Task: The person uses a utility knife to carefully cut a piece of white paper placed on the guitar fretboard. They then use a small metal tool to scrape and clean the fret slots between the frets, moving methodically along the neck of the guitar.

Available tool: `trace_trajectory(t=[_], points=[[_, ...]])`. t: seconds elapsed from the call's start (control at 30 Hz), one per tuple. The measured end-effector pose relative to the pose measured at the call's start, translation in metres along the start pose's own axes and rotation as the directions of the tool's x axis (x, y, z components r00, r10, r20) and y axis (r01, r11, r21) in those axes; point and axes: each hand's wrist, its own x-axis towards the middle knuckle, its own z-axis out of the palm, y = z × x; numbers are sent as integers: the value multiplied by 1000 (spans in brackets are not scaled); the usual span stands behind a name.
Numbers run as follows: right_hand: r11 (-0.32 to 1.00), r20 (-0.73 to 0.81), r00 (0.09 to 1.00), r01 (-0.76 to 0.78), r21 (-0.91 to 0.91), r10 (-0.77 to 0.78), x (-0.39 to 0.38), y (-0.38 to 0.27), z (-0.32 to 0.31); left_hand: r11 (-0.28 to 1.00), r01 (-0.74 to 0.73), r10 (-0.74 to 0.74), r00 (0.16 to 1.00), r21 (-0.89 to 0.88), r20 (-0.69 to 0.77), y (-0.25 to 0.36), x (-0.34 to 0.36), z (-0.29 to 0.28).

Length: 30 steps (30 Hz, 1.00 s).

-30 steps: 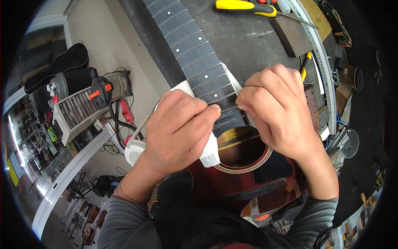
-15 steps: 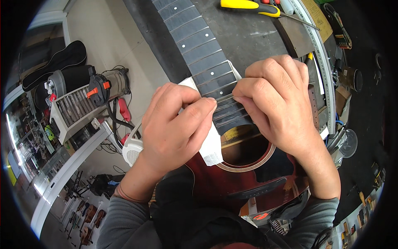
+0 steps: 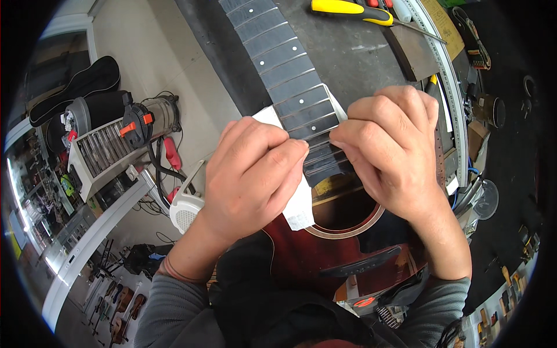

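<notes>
A dark guitar fretboard [image 3: 268,37] with silver frets and white dots runs up from a red-brown guitar body [image 3: 296,255]. White paper [image 3: 299,206] lies beside and under it. My left hand [image 3: 246,180] is closed, thumb and index tip pinched at the fretboard's left edge, on a thin fret line near the soundhole [image 3: 339,214]. My right hand [image 3: 394,151] is closed likewise at the right edge of that line. Whether the pinched bit is a loose fret wire I cannot make out.
A yellow-handled tool [image 3: 342,8], dark block [image 3: 406,49] and metal ruler [image 3: 458,104] lie on the bench [image 3: 348,58]. At left are a white perforated device [image 3: 185,216], machine with orange clips [image 3: 133,122], black case [image 3: 75,87] and rack [image 3: 101,159].
Both hands first moved up along the fretboard, then slightly back down and rightward, still pinched. The neck and paper appear shifted a little to the right in view.
</notes>
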Motion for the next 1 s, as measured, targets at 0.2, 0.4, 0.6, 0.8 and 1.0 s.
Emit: trace_trajectory(t=[0.2,0.4,0.6,0.8,1.0], points=[[999,3,1000,-9,-31,9,4,0,3,997,-9,10,1000,77,-11,1,2,0],[999,13,1000,-23,-24,24,-4,-5,2,1000,-24,24,1000,9,13,0,-1,0],[999,-18,999,-32,-27,31,1,-1,3,996,-17,15,1000,82,17,-2,4,-3],[998,11,1000,-26,-55,27,-4,-3,3,998,-31,30,999,62,22,2,2,-1],[998,16,998,-59,-16,59,-3,-5,1,1000,-6,6,1000,10,24,-1,1,-4]])
